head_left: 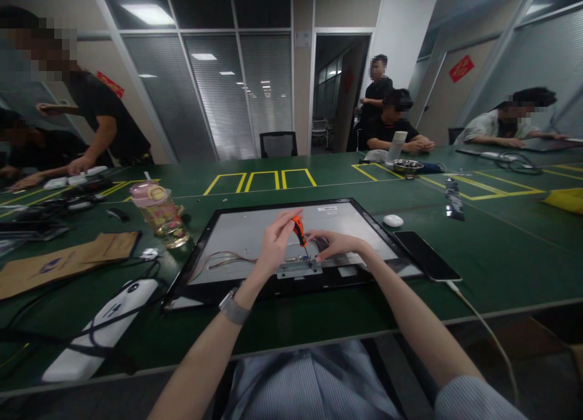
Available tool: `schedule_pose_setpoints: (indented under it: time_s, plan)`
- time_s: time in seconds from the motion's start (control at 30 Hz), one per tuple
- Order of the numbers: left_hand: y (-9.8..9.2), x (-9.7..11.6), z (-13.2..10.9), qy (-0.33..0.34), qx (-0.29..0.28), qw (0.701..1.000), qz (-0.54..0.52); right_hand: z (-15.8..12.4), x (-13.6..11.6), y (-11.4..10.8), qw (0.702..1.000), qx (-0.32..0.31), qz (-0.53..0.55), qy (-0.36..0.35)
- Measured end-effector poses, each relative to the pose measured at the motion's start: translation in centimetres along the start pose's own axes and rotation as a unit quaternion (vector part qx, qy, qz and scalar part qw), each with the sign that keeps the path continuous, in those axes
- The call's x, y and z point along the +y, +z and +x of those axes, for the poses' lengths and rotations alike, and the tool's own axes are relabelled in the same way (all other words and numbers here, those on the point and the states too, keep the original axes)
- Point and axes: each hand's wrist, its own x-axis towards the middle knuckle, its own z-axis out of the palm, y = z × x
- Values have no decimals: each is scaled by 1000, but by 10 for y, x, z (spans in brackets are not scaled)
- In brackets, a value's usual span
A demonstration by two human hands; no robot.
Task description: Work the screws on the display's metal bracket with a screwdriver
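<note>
An orange-and-black screwdriver (299, 230) tilts downward, its handle in my left hand (274, 243) against the fingers. Its shaft points to a small metal bracket with a circuit board (298, 267), at the near edge of a flat display panel (237, 229) with a black frame. My right hand (339, 244) is on the other side of the shaft, index finger close to the screwdriver and thumb low beside the board. Those fingers are curved and apart; whether they touch the board is unclear. Thin wires (223, 257) run leftward from the board across the panel's grey back.
Left of the panel are a pink-lidded drink bottle (159, 210), a brown paper bag (68, 262) and a white power bank (102, 329) with black cables. To the right lie a phone (428, 256) on a cable and a white earbud case (392, 221). Other people are around the green table (501, 250).
</note>
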Motion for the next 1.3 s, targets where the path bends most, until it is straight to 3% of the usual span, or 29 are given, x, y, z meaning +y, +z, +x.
schedule_pose_setpoints:
  time_s: [0.2,0.43,0.6,0.7,0.83,1.03,1.23,1.3]
  plan:
    - [-1,-2,2,-4,61,997,50,0,-1,-1,1000,-2,-16,-3]
    - [1,3,0,-24,-19,999,-36,1,1,0,1000,2,-13,4]
    - [2,4,-2,31,54,995,82,0,2,0,1000,6,-4,5]
    - [3,4,-4,46,27,996,76,0,1,0,1000,6,-8,8]
    - [3,7,-3,15,-34,999,2,0,1,0,1000,3,-4,5]
    - [2,2,-2,21,46,996,71,-1,-1,0,1000,4,-9,7]
    - [4,2,-4,29,-10,999,28,0,0,0,1000,5,-4,9]
    - [4,2,-4,33,3,999,43,0,2,0,1000,5,-2,0]
